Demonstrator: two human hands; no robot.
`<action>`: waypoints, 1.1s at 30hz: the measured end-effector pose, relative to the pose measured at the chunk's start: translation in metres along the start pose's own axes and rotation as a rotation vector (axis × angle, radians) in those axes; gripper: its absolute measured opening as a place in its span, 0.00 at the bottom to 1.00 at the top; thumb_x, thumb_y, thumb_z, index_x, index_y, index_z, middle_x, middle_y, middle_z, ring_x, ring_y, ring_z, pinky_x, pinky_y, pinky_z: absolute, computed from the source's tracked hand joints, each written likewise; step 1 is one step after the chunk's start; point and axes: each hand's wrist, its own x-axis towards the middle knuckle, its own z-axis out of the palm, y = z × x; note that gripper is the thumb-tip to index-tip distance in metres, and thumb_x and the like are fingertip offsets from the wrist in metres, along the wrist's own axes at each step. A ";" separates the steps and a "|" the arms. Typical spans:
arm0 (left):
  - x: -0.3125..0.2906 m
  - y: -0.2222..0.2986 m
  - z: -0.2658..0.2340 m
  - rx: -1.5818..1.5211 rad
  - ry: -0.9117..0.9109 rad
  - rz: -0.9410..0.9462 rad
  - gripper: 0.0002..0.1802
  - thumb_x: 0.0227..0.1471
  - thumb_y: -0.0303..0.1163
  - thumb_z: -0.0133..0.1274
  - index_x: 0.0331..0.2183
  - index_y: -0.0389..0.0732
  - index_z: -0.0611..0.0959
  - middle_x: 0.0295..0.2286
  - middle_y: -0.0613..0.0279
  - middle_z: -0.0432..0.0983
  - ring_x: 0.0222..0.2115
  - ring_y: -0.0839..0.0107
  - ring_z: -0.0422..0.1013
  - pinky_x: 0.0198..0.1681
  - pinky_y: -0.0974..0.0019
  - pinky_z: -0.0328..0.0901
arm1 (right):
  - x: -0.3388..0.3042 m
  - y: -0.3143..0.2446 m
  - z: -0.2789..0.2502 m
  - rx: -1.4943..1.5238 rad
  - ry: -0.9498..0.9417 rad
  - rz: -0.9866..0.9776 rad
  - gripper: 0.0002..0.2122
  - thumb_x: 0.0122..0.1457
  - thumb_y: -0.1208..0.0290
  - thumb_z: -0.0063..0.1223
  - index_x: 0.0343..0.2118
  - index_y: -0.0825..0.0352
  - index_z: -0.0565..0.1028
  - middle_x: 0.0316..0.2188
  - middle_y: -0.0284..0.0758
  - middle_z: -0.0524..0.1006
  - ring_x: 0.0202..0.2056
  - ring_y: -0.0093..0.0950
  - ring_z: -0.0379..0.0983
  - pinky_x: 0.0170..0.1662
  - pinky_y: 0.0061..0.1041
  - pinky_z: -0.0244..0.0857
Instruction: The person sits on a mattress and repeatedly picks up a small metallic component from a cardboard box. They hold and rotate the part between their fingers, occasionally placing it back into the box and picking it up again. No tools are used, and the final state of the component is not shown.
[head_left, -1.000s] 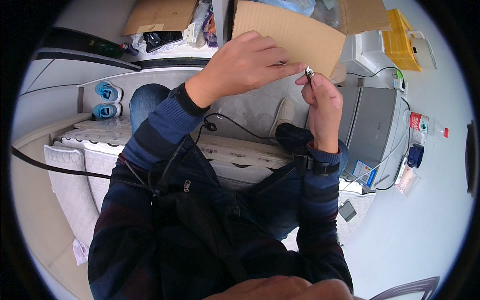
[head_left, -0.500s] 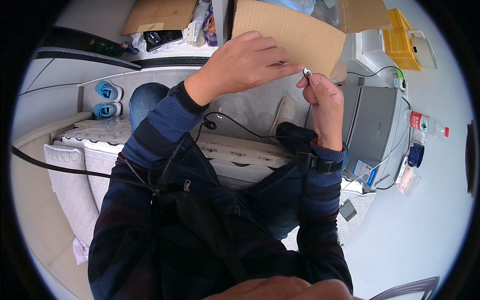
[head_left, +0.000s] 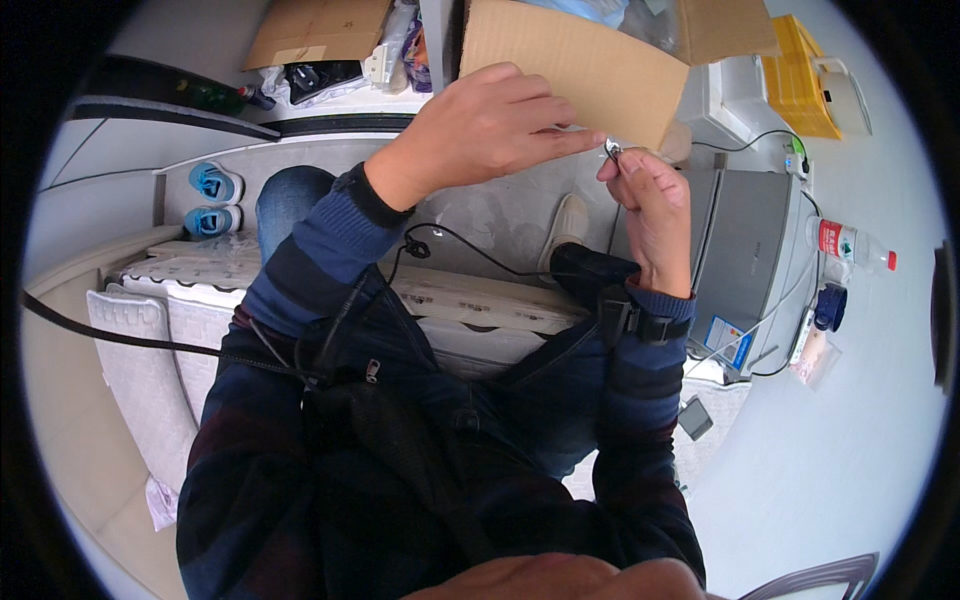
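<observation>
My right hand (head_left: 652,205) is closed, with thumb and fingers pinching a small shiny metal piece (head_left: 612,148) that has a dark part on it. It is too small to name its kind. From the left, my left hand (head_left: 490,128) reaches across with its index finger stretched out. That fingertip meets or nearly meets the metal piece. The other left fingers are loosely bent, and the thumb is hidden. Both hands are raised in front of my knees, just before a cardboard box (head_left: 560,75).
A grey fridge-like cabinet (head_left: 735,265) stands right of my right forearm. Behind it is a yellow crate (head_left: 800,85). A bottle with a red cap (head_left: 850,243) lies farther right. Blue shoes (head_left: 214,220) sit at the left. A black cord (head_left: 470,243) hangs across my knees.
My right hand has shifted very slightly to the right and toward me, still pinching the metal piece. My left hand is almost unchanged.
</observation>
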 end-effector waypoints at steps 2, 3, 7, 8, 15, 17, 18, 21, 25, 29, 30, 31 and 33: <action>0.000 0.000 0.000 -0.015 -0.005 -0.001 0.23 0.47 0.31 0.63 0.48 0.55 0.89 0.33 0.74 0.79 0.33 0.72 0.74 0.35 0.67 0.66 | 0.000 0.000 -0.001 0.012 -0.014 -0.003 0.13 0.71 0.69 0.51 0.33 0.74 0.80 0.19 0.19 0.62 0.23 0.13 0.51 0.28 0.19 0.43; 0.000 0.000 0.000 -0.017 -0.001 -0.001 0.23 0.47 0.31 0.63 0.48 0.55 0.89 0.33 0.74 0.79 0.33 0.72 0.74 0.35 0.67 0.66 | 0.000 0.000 -0.001 0.024 -0.021 -0.004 0.13 0.71 0.69 0.51 0.33 0.74 0.80 0.19 0.19 0.62 0.23 0.13 0.51 0.28 0.19 0.43; 0.000 0.000 0.001 -0.025 0.011 -0.001 0.24 0.47 0.31 0.63 0.49 0.55 0.89 0.33 0.74 0.79 0.34 0.72 0.74 0.35 0.66 0.66 | 0.001 0.001 -0.001 0.029 -0.024 -0.001 0.14 0.71 0.68 0.49 0.33 0.74 0.80 0.19 0.20 0.61 0.23 0.13 0.50 0.28 0.19 0.42; 0.000 0.000 0.001 -0.024 0.012 -0.001 0.24 0.47 0.31 0.63 0.49 0.55 0.89 0.33 0.74 0.79 0.34 0.72 0.74 0.35 0.66 0.66 | 0.001 0.001 -0.001 0.022 -0.024 0.003 0.14 0.71 0.68 0.49 0.33 0.74 0.80 0.19 0.20 0.61 0.23 0.13 0.50 0.28 0.20 0.42; -0.001 0.001 0.002 -0.029 0.007 -0.004 0.25 0.47 0.31 0.63 0.50 0.56 0.88 0.34 0.74 0.79 0.34 0.72 0.74 0.35 0.66 0.67 | 0.001 0.003 -0.002 0.045 -0.011 0.020 0.14 0.69 0.70 0.48 0.34 0.76 0.80 0.19 0.21 0.62 0.23 0.14 0.50 0.29 0.20 0.42; -0.001 0.001 0.003 -0.021 0.005 0.003 0.25 0.47 0.31 0.63 0.49 0.56 0.88 0.34 0.74 0.79 0.34 0.72 0.74 0.35 0.66 0.67 | 0.001 0.004 -0.003 0.057 -0.008 0.021 0.13 0.68 0.70 0.48 0.35 0.76 0.80 0.19 0.21 0.63 0.23 0.14 0.51 0.29 0.20 0.43; -0.001 0.001 0.003 -0.027 0.004 0.001 0.25 0.47 0.31 0.63 0.50 0.56 0.88 0.34 0.74 0.79 0.34 0.72 0.74 0.35 0.66 0.67 | 0.002 0.004 -0.003 0.059 -0.013 0.024 0.13 0.68 0.70 0.48 0.35 0.77 0.80 0.20 0.22 0.64 0.23 0.14 0.51 0.29 0.20 0.43; -0.001 0.001 0.002 -0.034 -0.003 -0.002 0.25 0.47 0.30 0.62 0.50 0.56 0.88 0.34 0.74 0.79 0.34 0.72 0.74 0.35 0.66 0.67 | 0.001 0.004 -0.005 0.056 -0.019 0.029 0.13 0.68 0.70 0.49 0.35 0.77 0.80 0.20 0.22 0.64 0.23 0.14 0.51 0.29 0.20 0.43; -0.002 0.001 0.001 -0.044 -0.025 -0.002 0.26 0.47 0.30 0.62 0.51 0.56 0.88 0.34 0.74 0.79 0.34 0.72 0.74 0.36 0.66 0.67 | 0.001 0.005 -0.005 0.061 -0.021 0.037 0.14 0.68 0.69 0.49 0.34 0.76 0.80 0.19 0.21 0.63 0.23 0.14 0.51 0.29 0.20 0.43; -0.002 0.001 0.003 -0.033 -0.047 0.006 0.26 0.47 0.29 0.62 0.50 0.57 0.88 0.34 0.75 0.80 0.34 0.72 0.75 0.37 0.67 0.68 | 0.002 0.004 -0.006 0.050 -0.033 0.054 0.14 0.68 0.69 0.50 0.33 0.75 0.80 0.18 0.20 0.61 0.22 0.14 0.51 0.29 0.20 0.42; -0.003 0.000 0.003 -0.042 -0.049 0.002 0.26 0.47 0.29 0.62 0.50 0.57 0.88 0.34 0.75 0.80 0.34 0.72 0.75 0.37 0.67 0.68 | 0.002 0.004 -0.006 0.047 -0.029 0.057 0.14 0.68 0.69 0.50 0.33 0.75 0.80 0.18 0.20 0.61 0.22 0.14 0.51 0.29 0.20 0.42; -0.003 0.000 0.003 -0.045 -0.053 0.000 0.26 0.47 0.29 0.62 0.51 0.57 0.88 0.34 0.75 0.80 0.34 0.72 0.75 0.37 0.67 0.68 | 0.002 0.004 -0.006 0.044 -0.025 0.060 0.14 0.68 0.69 0.50 0.33 0.75 0.80 0.17 0.20 0.60 0.22 0.14 0.50 0.28 0.20 0.42; -0.003 0.000 0.003 -0.050 -0.058 -0.002 0.27 0.47 0.28 0.62 0.51 0.58 0.88 0.34 0.75 0.80 0.35 0.72 0.75 0.37 0.67 0.68 | 0.002 0.004 -0.007 0.038 -0.032 0.062 0.14 0.69 0.69 0.50 0.33 0.75 0.80 0.17 0.20 0.60 0.22 0.14 0.50 0.28 0.20 0.42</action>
